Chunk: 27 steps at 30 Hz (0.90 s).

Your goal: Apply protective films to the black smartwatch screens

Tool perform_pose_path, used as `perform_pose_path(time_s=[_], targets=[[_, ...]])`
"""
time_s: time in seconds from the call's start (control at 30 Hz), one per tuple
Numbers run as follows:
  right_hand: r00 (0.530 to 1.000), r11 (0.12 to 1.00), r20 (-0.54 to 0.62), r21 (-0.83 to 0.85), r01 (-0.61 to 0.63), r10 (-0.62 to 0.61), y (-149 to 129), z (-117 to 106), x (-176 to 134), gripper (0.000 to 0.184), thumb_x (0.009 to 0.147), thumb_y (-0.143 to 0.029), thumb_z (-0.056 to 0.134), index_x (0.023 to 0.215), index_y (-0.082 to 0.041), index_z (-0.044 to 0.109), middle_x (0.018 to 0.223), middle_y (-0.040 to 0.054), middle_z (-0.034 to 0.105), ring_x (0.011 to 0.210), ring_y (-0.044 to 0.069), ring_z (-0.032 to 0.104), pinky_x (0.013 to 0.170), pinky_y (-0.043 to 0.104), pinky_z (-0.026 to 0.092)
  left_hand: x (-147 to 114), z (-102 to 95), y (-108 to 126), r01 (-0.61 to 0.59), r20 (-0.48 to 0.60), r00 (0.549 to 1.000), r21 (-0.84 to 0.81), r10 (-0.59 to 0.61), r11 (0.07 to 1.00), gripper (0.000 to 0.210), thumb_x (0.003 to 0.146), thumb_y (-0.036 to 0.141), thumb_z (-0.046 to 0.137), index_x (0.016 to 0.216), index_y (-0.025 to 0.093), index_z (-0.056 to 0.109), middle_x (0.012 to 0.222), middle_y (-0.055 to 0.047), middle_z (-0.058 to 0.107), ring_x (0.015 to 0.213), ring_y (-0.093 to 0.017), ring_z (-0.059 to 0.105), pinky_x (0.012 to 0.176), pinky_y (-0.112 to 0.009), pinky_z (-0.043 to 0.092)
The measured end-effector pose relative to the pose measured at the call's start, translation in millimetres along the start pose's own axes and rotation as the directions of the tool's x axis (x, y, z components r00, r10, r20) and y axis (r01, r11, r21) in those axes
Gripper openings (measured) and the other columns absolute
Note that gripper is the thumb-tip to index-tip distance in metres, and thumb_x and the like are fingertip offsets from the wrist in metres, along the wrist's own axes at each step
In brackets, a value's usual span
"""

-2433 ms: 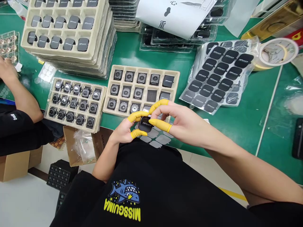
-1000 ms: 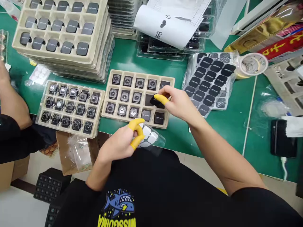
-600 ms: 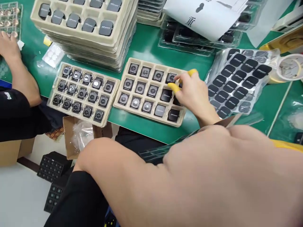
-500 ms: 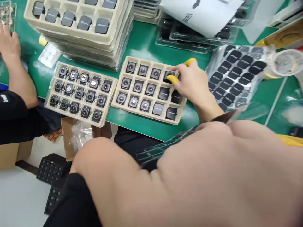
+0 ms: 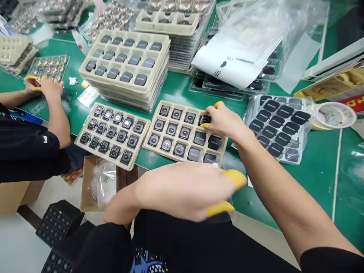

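Observation:
My right hand (image 5: 226, 120), with yellow finger cots on its tips, pinches a dark watch head (image 5: 204, 120) at a back-row compartment of the beige tray (image 5: 155, 148). In that tray, several watch heads lie back up, showing round sensors; toward the right are dark square faces, such as one plain face (image 5: 194, 154). My left hand (image 5: 182, 189), blurred by motion, is in front of the tray's near edge. Its yellow-covered thumb and finger stand apart with nothing visible between them. Right of the tray lies a pile of clear sheets (image 5: 277, 125) bearing black square stickers.
Left of it is a second tray of watch heads (image 5: 110, 132). Behind stands a tall tray stack (image 5: 125, 62). A white paper (image 5: 236, 64) covers clear trays; a tape roll (image 5: 335, 115) sits at the right. A co-worker's hands (image 5: 51, 87) work at far left.
My left hand and arm, earlier filling the foreground beside a clear strip, are now smaller and farther left. The strip is gone from view. My right hand stays at the tray; the view has tilted up.

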State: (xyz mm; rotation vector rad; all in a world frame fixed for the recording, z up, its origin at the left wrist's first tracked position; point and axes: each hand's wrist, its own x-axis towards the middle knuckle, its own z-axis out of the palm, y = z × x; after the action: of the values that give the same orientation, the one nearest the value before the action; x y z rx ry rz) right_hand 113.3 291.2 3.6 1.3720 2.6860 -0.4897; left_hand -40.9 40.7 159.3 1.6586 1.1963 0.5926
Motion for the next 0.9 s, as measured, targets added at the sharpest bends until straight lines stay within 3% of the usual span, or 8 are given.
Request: perform_pose_path(time_s=[0.07,0.23,0.37,0.43,0.53,0.6,0.73,0.9], targets=[[0.999,0.998,-0.051,0.071,0.001,0.003,1,3,-3,0.042,0.085,-0.035,0.082,0.122,-0.023,0.067,0.127,0.0164,0.068,0.103,0.035,0.069,0.082,0.042,0.053,-1,-3.7,-25,-0.008,0.07,0.997,-0.051,0.011,0.999,0.028,0.105,0.031,0.069,0.132,0.021,0.07,0.093,-0.003,0.074,0.084,-0.024,0.073,0.081,-0.036,0.059],[0.995,0.975,-0.093,0.222,-0.021,0.043,3,9,-9,0.035,0.088,-0.034,0.073,0.12,-0.027,0.059,0.093,0.0071,0.072,0.08,0.031,0.066,0.071,0.038,0.045,-22,29.1,-96,0.117,-0.186,0.964,-0.346,-0.191,0.931,0.043,0.105,0.039,0.07,0.142,0.018,0.063,0.098,-0.002,0.072,0.094,-0.02,0.069,0.093,-0.036,0.058],[0.987,0.929,-0.153,0.371,0.013,0.048,-10,2,-41,0.036,0.094,-0.04,0.065,0.126,-0.027,0.055,0.09,0.0055,0.071,0.077,0.029,0.066,0.07,0.038,0.05,-34,54.5,-124,0.133,-0.297,0.921,-0.364,-0.251,0.922,0.047,0.104,0.037,0.07,0.147,0.019,0.061,0.1,-0.003,0.074,0.095,-0.019,0.068,0.1,-0.039,0.058],[0.986,0.86,-0.169,0.504,0.081,0.006,-28,-1,-75,0.042,0.097,-0.047,0.064,0.132,-0.027,0.054,0.097,0.0054,0.073,0.078,0.026,0.069,0.069,0.037,0.055,-32,62.8,-124,0.155,-0.347,0.902,-0.299,-0.259,0.942,0.058,0.104,0.034,0.068,0.158,0.019,0.054,0.104,-0.004,0.074,0.095,-0.019,0.068,0.099,-0.039,0.059],[0.992,0.512,-0.104,0.85,0.123,-0.067,-59,4,-135,0.043,0.095,-0.058,0.074,0.126,-0.03,0.063,0.105,0.0057,0.076,0.084,0.025,0.073,0.069,0.036,0.061,-26,74.7,-114,0.222,-0.349,0.899,-0.161,-0.266,0.962,0.074,0.102,0.033,0.068,0.17,0.02,0.041,0.109,-0.005,0.075,0.097,-0.021,0.069,0.097,-0.04,0.062],[0.997,0.393,-0.025,0.918,0.052,-0.074,-77,13,-166,0.04,0.091,-0.057,0.081,0.117,-0.029,0.068,0.109,0.0065,0.077,0.09,0.026,0.075,0.073,0.036,0.065,-22,83.8,-104,0.249,-0.342,0.904,-0.066,-0.256,0.966,0.076,0.102,0.034,0.069,0.171,0.018,0.04,0.12,-0.01,0.076,0.107,-0.026,0.072,0.102,-0.045,0.064],[0.996,0.28,0.086,0.957,-0.072,-0.039,-92,35,-189,0.044,0.083,-0.055,0.09,0.111,-0.029,0.071,0.108,0.0059,0.079,0.096,0.028,0.078,0.08,0.037,0.069,-18,100.6,-92,0.315,-0.31,0.916,0.162,-0.255,0.935,0.058,0.1,0.023,0.06,0.156,0.008,0.054,0.142,-0.025,0.072,0.132,-0.038,0.07,0.117,-0.058,0.062],[0.99,0.231,0.131,0.966,-0.117,-0.047,-86,48,-193,0.052,0.078,-0.057,0.096,0.115,-0.028,0.073,0.111,0.0078,0.081,0.096,0.028,0.079,0.083,0.038,0.07,-22,107.8,-89,0.341,-0.216,0.935,0.332,-0.281,0.879,0.036,0.096,0.014,0.054,0.129,0.011,0.067,0.131,-0.023,0.075,0.124,-0.038,0.07,0.113,-0.055,0.063]])
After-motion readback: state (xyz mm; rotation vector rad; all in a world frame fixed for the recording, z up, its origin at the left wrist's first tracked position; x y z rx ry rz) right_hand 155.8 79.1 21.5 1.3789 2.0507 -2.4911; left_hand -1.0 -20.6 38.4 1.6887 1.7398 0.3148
